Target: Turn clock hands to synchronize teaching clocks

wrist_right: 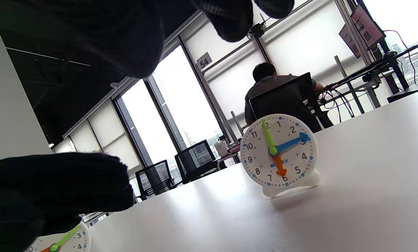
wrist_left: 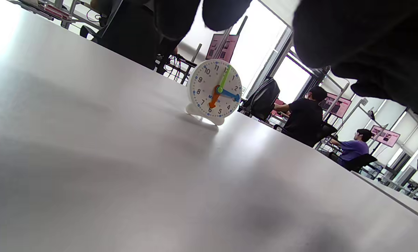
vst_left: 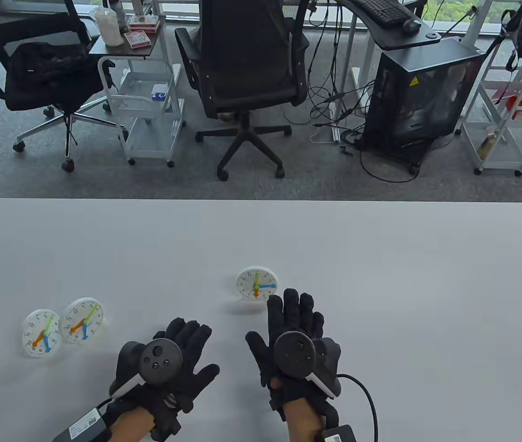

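Observation:
Three white teaching clocks stand on the grey table. The middle clock has its green hand at 12, blue at 3 and orange at 6; it also shows in the left wrist view and the right wrist view. Two clocks stand side by side at the left, one nearer the edge and one beside it, hands set alike. My left hand lies flat and empty on the table, fingers spread. My right hand is flat and empty just in front of the middle clock, not touching it.
Beyond the table's far edge are office chairs, a white trolley, a desk with a computer case and loose cables on the floor. A left clock peeks into the right wrist view's bottom left corner.

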`<action>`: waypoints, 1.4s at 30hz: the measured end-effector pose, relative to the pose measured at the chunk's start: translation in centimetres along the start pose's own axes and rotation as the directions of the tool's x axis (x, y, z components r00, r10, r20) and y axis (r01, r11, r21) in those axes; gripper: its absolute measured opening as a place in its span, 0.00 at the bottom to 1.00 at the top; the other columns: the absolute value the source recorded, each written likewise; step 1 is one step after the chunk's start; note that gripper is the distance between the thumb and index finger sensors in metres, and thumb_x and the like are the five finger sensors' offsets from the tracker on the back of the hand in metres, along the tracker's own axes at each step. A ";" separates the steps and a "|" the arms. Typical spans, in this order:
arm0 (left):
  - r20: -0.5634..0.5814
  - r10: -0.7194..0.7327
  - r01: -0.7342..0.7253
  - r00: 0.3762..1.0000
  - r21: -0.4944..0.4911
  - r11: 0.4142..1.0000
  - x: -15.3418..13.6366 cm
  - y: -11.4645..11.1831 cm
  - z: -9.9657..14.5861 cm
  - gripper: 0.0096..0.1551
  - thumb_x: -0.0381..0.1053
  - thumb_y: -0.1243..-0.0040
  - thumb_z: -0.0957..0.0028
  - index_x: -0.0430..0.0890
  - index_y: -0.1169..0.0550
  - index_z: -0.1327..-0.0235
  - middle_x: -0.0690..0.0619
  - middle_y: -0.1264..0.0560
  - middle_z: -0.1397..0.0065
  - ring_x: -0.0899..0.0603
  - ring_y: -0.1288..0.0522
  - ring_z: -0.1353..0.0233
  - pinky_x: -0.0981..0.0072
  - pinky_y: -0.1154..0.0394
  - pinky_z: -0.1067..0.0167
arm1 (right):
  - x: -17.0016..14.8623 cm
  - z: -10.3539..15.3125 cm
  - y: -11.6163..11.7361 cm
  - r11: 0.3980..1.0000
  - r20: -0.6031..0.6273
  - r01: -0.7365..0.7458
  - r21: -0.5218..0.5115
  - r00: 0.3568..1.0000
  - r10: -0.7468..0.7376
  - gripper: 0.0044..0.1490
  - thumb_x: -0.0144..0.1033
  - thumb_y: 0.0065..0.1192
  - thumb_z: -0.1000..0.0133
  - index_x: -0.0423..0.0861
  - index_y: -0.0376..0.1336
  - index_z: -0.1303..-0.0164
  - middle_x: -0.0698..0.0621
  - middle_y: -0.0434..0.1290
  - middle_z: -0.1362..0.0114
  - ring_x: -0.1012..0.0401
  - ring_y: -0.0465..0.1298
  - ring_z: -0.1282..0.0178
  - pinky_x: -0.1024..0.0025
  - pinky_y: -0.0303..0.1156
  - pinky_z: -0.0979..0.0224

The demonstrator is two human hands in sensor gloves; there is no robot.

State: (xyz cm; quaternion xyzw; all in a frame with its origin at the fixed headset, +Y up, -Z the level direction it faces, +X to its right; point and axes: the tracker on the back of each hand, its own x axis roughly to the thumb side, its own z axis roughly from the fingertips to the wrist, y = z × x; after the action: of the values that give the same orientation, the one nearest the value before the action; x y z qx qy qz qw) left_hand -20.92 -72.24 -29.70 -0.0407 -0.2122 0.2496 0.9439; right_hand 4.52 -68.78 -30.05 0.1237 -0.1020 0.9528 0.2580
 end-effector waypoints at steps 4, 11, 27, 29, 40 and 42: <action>0.001 0.029 -0.029 1.000 -0.023 0.999 -0.2 0.2 -0.2 0.48 0.70 0.39 0.46 0.45 0.40 0.21 0.34 0.40 0.15 0.21 0.50 0.19 0.23 0.52 0.34 | -0.2 0.2 0.3 1.000 -0.009 0.027 0.013 1.000 -0.027 0.54 0.55 0.59 0.42 0.28 0.50 0.20 0.27 0.45 0.19 0.25 0.44 0.23 0.25 0.44 0.34; -0.005 0.052 -0.052 0.999 -0.008 0.999 -0.6 0.7 0.2 0.49 0.70 0.39 0.46 0.45 0.40 0.21 0.34 0.41 0.15 0.21 0.50 0.19 0.23 0.52 0.35 | 0.1 0.3 0.3 0.999 0.008 0.042 0.002 0.999 -0.042 0.54 0.55 0.60 0.42 0.28 0.51 0.21 0.27 0.47 0.19 0.25 0.46 0.23 0.24 0.44 0.34; -0.026 0.079 -0.078 0.997 0.042 0.996 -0.9 2.1 0.7 0.49 0.70 0.39 0.46 0.45 0.40 0.21 0.33 0.40 0.15 0.21 0.50 0.19 0.23 0.52 0.35 | 0.2 0.3 0.8 0.997 0.024 0.078 0.019 0.997 -0.079 0.53 0.56 0.60 0.42 0.29 0.53 0.21 0.28 0.49 0.19 0.25 0.47 0.23 0.24 0.45 0.34; -0.026 0.083 -0.081 0.996 0.065 0.995 -1.1 2.5 0.9 0.49 0.70 0.39 0.46 0.45 0.40 0.21 0.34 0.41 0.15 0.21 0.50 0.19 0.23 0.52 0.35 | 0.3 0.2 1.0 0.995 0.023 0.093 0.024 0.995 -0.093 0.53 0.56 0.60 0.42 0.29 0.53 0.21 0.28 0.49 0.19 0.25 0.47 0.23 0.25 0.45 0.34; -0.052 0.116 -0.109 0.992 0.130 0.986 -2.1 4.0 1.9 0.49 0.69 0.39 0.46 0.44 0.39 0.21 0.33 0.39 0.16 0.21 0.48 0.19 0.23 0.51 0.35 | 0.9 0.0 2.1 0.995 0.020 0.097 0.037 0.995 -0.098 0.53 0.56 0.59 0.42 0.29 0.52 0.21 0.28 0.48 0.18 0.25 0.46 0.23 0.25 0.43 0.33; -0.053 0.114 -0.106 0.992 0.132 0.986 -2.1 4.1 2.0 0.49 0.69 0.39 0.46 0.45 0.39 0.21 0.34 0.40 0.15 0.21 0.48 0.19 0.23 0.51 0.35 | 0.9 -0.1 2.0 0.996 0.022 0.091 0.025 0.996 -0.091 0.53 0.56 0.59 0.42 0.29 0.52 0.21 0.28 0.48 0.18 0.25 0.46 0.23 0.25 0.43 0.33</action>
State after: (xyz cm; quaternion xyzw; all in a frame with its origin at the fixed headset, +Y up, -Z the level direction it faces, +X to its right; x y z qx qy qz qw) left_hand -25.25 -69.75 -29.45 0.0013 -0.1643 0.3130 0.9354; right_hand 2.70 -70.07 -30.12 0.1422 -0.0876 0.9397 0.2984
